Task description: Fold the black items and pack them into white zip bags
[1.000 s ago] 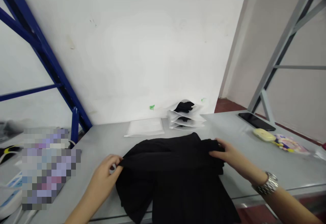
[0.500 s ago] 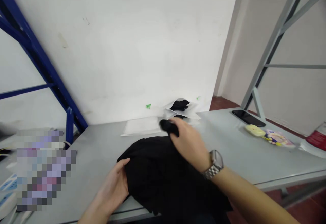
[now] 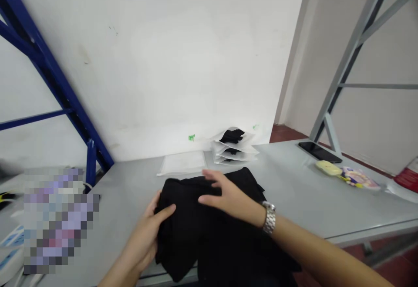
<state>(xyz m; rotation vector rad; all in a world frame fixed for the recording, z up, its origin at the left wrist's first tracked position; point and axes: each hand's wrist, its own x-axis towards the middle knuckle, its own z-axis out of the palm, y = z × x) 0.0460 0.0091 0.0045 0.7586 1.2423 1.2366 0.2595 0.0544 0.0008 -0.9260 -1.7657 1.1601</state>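
A black cloth [image 3: 186,230] lies bunched over the front edge of the grey table, part of it hanging down. My left hand [image 3: 152,226] grips its left side, thumb on top and the other fingers underneath. Over the upper middle of the cloth is my right hand [image 3: 225,195], its thumb and fingers spread and nothing held between them; whether it touches the cloth is unclear. Behind the cloth lies a flat white pouch [image 3: 183,163]. To its right is a stack of translucent pouches [image 3: 233,156] with black items inside.
The grey table [image 3: 313,200] holds a black phone [image 3: 320,152], a yellow case [image 3: 328,168] and a colourful packet [image 3: 359,178] at right. A red-labelled bottle [image 3: 408,176] is at the right edge. Power strips [image 3: 11,252] lie at left, near a blue frame [image 3: 93,165].
My right hand has let go of the bunched black cloth and opened. The cloth has come down and spread rightward. My left thumb has moved onto the cloth's top.
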